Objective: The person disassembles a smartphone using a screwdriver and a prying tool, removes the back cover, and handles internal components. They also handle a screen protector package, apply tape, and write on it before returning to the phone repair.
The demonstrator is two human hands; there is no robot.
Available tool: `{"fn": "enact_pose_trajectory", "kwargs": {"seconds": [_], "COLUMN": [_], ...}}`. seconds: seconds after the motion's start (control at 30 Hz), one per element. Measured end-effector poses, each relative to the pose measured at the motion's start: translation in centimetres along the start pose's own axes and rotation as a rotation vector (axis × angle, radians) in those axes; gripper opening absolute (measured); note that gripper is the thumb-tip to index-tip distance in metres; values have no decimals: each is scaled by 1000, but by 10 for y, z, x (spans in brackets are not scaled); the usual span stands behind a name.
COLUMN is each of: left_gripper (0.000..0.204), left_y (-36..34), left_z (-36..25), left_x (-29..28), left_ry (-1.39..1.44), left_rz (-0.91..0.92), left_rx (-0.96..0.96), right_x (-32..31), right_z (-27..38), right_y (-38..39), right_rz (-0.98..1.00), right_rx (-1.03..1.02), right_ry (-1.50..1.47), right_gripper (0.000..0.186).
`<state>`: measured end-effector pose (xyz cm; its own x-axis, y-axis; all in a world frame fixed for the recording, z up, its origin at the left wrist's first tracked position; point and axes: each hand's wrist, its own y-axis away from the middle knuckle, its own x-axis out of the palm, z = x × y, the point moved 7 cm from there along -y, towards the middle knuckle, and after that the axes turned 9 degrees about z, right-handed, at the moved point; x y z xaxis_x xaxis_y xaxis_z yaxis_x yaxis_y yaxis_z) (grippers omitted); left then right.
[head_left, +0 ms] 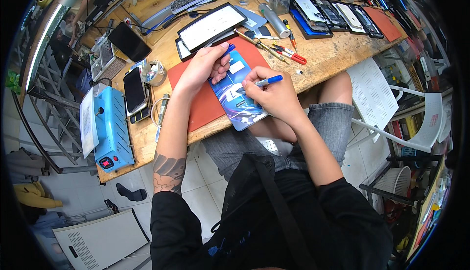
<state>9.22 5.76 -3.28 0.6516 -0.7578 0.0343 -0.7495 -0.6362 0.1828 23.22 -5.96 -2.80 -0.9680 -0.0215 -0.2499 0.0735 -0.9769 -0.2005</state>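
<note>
A flat blue-and-white printed box (pixel 233 109) lies on the red-brown mat (pixel 196 109) at the table's front edge and overhangs it slightly. My right hand (pixel 276 98) grips a marker pen (pixel 269 81) with a blue end, its tip down near the box's light middle area. My left hand (pixel 204 69), fingers curled, hovers over the box's upper left corner and holds a blue pen cap (pixel 229 49). Both forearms reach in from below. Beyond my left hand lie white-faced tablet screens (pixel 210 26).
Red-handled cutters (pixel 293 56), a screwdriver (pixel 292 36) and a grey cylinder (pixel 274 20) sit right of the mat. A blue heating machine (pixel 111 128), phones (pixel 135 91) and a glass jar (pixel 153 73) stand left. A white chair (pixel 374 91) is at right.
</note>
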Motion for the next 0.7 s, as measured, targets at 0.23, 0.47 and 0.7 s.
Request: {"fn": "enact_pose_trajectory", "kwargs": {"seconds": [0.23,0.47,0.7], "left_gripper": [45,47,47], "left_y": [-2,1,0], "left_z": [3,3,3], "left_x": [3,2,2], "left_ry": [25,24,14], "left_rz": [17,-10,-25], "left_rx": [1,-10,-15], "right_x": [-2,-4,-5], "right_z": [-13,-11,-11], "right_y": [3,4,3], "right_rz": [33,-36,32], "right_rx": [83,228,157], "right_ry": [-34,-99,-51], "right_gripper": [13,13,16]}}
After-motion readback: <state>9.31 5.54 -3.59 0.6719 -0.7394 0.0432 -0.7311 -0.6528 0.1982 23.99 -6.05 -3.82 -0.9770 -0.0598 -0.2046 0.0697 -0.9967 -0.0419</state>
